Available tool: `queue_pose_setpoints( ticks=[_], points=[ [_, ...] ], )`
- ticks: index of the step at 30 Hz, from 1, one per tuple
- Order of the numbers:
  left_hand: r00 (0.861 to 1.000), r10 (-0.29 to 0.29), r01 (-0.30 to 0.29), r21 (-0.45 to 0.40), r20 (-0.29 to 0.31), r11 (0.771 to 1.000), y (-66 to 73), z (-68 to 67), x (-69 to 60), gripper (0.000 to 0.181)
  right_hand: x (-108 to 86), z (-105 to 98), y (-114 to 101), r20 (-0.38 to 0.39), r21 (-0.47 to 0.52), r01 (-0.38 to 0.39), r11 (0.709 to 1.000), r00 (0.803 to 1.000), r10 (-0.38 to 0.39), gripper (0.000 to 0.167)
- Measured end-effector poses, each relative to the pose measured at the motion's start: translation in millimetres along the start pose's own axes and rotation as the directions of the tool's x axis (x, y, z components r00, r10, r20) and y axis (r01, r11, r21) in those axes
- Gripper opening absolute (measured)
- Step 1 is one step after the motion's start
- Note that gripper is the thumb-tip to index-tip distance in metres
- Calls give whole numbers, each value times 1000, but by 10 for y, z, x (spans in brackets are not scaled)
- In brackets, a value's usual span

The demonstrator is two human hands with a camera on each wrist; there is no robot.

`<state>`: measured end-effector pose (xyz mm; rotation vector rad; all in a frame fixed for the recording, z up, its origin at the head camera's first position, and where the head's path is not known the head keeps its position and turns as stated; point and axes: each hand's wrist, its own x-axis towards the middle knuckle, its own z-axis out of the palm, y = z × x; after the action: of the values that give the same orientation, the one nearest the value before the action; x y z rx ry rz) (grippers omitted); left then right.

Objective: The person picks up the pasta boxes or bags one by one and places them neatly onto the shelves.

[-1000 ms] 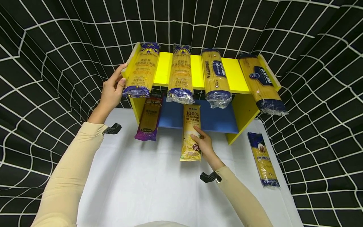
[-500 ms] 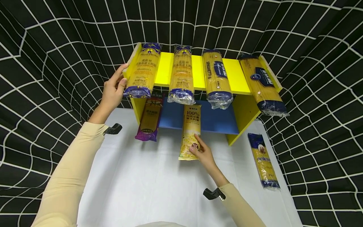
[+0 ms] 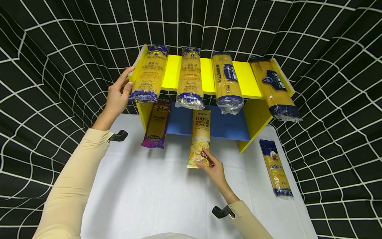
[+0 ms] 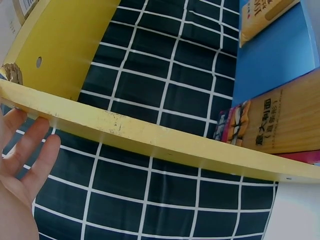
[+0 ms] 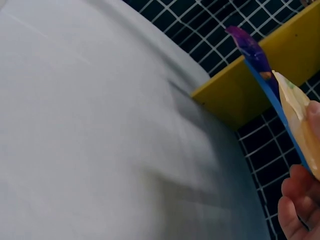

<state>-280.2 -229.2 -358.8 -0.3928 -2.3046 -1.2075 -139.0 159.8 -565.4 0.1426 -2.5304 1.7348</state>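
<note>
My left hand [image 3: 117, 98] rests its fingertips on the left side panel of a yellow shelf unit [image 3: 172, 71]; in the left wrist view the fingers [image 4: 42, 162] are spread loosely against the panel's outer face. With my right hand [image 3: 215, 170] I hold the near end of a pale yellow pasta packet [image 3: 200, 129]. Its far end lies over the blue lower shelf [image 3: 228, 129], and its near end juts past the shelf's front edge. In the right wrist view the thumb is on the packet [image 5: 297, 112], with curled fingers below. A purple-ended pasta packet [image 3: 155, 127] lies left of it.
Across the yellow top shelf lie several spaghetti packets [image 3: 191, 79], their ends overhanging the front. Another blue-ended pasta packet [image 3: 276, 167] lies on the white table [image 3: 155, 199] at right. A black cloth with white grid lines [image 3: 232, 20] surrounds the table.
My right hand has slid down toward the near end of the pale yellow packet. The packet's near end has shifted slightly left. My left hand stays on the side panel.
</note>
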Motion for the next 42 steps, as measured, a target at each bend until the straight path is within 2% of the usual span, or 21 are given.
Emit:
queue_pose_setpoints(
  ticks=[9,19,26,29,32,34,35,36,38,39,40,42],
  points=[
    [1000,3,-3,0,0,1000,-1,-1,1,47,28,35,11,-37,-58,48,997,998,-50,64],
    [1000,-4,4,-1,6,1000,12,-7,1,48,152,-5,12,-44,-76,51,996,998,-55,64],
    [1000,-2,2,-7,6,1000,14,-12,-3,48,151,-44,-81,-15,-71,-2,997,1000,1,64],
    [1000,-4,4,-11,7,1000,25,-14,1,48,96,-119,-263,-63,-84,35,996,997,-40,59],
    [1000,-2,2,-12,8,1000,30,-18,5,48,54,-220,-419,-158,-77,117,990,979,-128,46],
    [1000,1,-1,-11,6,1000,28,-19,5,48,47,-279,-439,-179,-11,158,987,971,-158,36],
    [1000,3,-2,-7,4,1000,26,-19,4,48,47,-304,-427,-162,36,164,986,974,-156,33],
    [1000,4,-4,-4,2,1000,24,-20,2,47,45,-325,-415,-115,90,158,983,982,-147,31],
    [1000,3,-3,0,-1,1000,17,-17,0,47,38,-352,-377,35,201,112,973,992,-121,31],
    [1000,2,-2,1,-1,1000,16,-15,-2,47,31,-358,-355,132,251,77,965,985,-112,33],
    [1000,2,-2,3,0,1000,15,-13,-3,47,20,-357,-340,228,271,34,962,969,-99,34],
    [1000,-1,1,2,1,1000,13,-9,-4,47,-5,-339,-323,387,290,-34,956,918,-85,37]
  ],
)
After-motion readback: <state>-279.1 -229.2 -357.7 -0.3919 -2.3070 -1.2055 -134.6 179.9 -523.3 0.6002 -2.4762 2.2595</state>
